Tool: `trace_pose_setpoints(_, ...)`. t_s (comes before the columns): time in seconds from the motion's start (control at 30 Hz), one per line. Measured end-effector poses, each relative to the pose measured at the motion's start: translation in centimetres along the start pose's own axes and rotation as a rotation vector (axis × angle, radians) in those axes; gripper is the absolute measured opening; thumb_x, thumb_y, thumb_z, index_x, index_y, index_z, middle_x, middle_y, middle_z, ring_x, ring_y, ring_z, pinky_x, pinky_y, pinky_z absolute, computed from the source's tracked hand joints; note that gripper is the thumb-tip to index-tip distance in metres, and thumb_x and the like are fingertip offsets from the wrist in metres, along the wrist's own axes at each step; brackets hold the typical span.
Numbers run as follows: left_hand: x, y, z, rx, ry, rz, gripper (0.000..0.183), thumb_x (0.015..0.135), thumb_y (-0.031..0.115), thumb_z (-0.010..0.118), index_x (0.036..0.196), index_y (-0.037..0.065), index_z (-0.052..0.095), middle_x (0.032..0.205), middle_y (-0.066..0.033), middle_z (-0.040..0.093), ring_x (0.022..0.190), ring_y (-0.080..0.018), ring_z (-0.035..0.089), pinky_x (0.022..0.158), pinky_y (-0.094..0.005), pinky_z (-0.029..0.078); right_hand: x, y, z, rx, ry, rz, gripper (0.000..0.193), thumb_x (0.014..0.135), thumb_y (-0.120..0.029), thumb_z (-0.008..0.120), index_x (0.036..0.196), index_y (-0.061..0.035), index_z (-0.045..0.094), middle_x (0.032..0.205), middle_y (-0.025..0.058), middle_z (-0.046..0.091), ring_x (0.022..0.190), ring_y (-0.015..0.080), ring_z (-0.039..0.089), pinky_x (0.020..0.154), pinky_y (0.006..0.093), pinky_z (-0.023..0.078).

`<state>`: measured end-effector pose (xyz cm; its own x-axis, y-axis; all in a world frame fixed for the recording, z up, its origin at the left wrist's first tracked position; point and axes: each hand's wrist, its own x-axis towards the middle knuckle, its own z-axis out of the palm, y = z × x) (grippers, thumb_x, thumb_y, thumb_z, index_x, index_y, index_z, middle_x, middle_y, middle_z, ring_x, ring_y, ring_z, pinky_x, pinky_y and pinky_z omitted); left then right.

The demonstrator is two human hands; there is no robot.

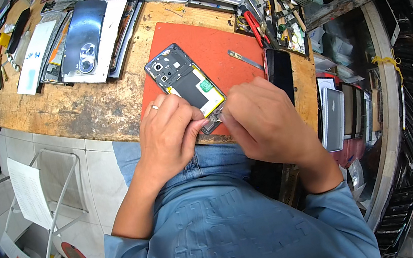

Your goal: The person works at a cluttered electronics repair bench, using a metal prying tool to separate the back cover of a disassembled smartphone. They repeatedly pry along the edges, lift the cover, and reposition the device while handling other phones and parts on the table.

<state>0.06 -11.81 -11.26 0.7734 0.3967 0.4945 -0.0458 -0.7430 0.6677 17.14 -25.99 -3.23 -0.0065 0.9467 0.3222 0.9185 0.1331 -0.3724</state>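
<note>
On a scuffed wooden bench [78,105], the left hand [166,130] is bent over the lower end of an opened phone [190,89], thumb and forefinger drawn close; whether anything is pinched cannot be told. The dark, rounded-cornered phone, its middle edged in yellow with a green patch [206,86], is laid aslant on a smooth red mat [225,42]. The right hand [261,117] is curled at that end, its grip hidden.

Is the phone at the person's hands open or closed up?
The phone is open: its yellow-edged battery lies uncovered.
</note>
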Motion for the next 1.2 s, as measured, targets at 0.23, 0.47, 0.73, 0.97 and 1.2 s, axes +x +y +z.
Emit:
trace_pose_setpoints(0.23,-0.1,-0.2,0.2,0.025,0.019,0.045,0.011,0.088,0.014,0.084,0.091,0.009,0.074,0.087,-0.0064,0.062,0.081,-0.03,0.059,0.074,-0.0426,0.044,-0.2,-1.0,1.0,0.043,0.038,-0.054,0.022,0.085,-0.009,0.076,0.097,-0.0078,0.057,0.083,0.0088,0.054,0.076,0.0299,0.059,0.071,0.0436,0.043)
trace_pose_setpoints(0.47,-0.3,-0.2,-0.1,0.036,-0.006,0.037,0.017,0.095,0.017,0.078,0.088,0.006,0.068,0.084,-0.0099,0.057,0.079,-0.033,0.056,0.073,-0.0459,0.043,-0.7,-0.4,0.8,0.186,0.068,-0.095,0.024,0.081,-0.007,0.075,0.096,-0.0071,0.057,0.086,0.0093,0.054,0.079,0.0302,0.058,0.073,0.0447,0.042)
trace_pose_setpoints(0.73,-0.2,0.0,-0.2,0.006,-0.002,0.019,0.017,0.092,0.018,0.08,0.088,0.007,0.067,0.086,-0.0101,0.057,0.081,-0.0331,0.057,0.073,-0.0454,0.043,-0.9,-0.3,1.2,-0.072,0.11,-0.036,0.024,0.08,-0.006,0.074,0.098,-0.0047,0.059,0.087,0.0101,0.056,0.082,0.0319,0.06,0.079,0.0468,0.046)
trace_pose_setpoints(0.97,-0.1,0.1,-0.1,0.035,-0.011,0.034,0.018,0.085,0.018,0.086,0.089,0.008,0.071,0.086,-0.0069,0.06,0.082,-0.0303,0.059,0.073,-0.0436,0.044,-0.1,-0.6,0.9,0.006,0.131,-0.056,0.025,0.08,-0.001,0.071,0.101,-0.0043,0.059,0.091,0.0105,0.057,0.088,0.0315,0.06,0.084,0.0464,0.046)
trace_pose_setpoints(1.2,-0.1,-0.4,0.2,0.025,0.014,0.054,0.011,0.086,0.014,0.085,0.092,0.01,0.076,0.088,-0.004,0.066,0.082,-0.0276,0.063,0.074,-0.0415,0.046,-0.6,0.4,2.2,0.126,0.202,-0.146,0.033,0.073,0.006,0.068,0.101,-0.0054,0.057,0.092,0.01,0.06,0.084,0.032,0.062,0.082,0.0469,0.047)
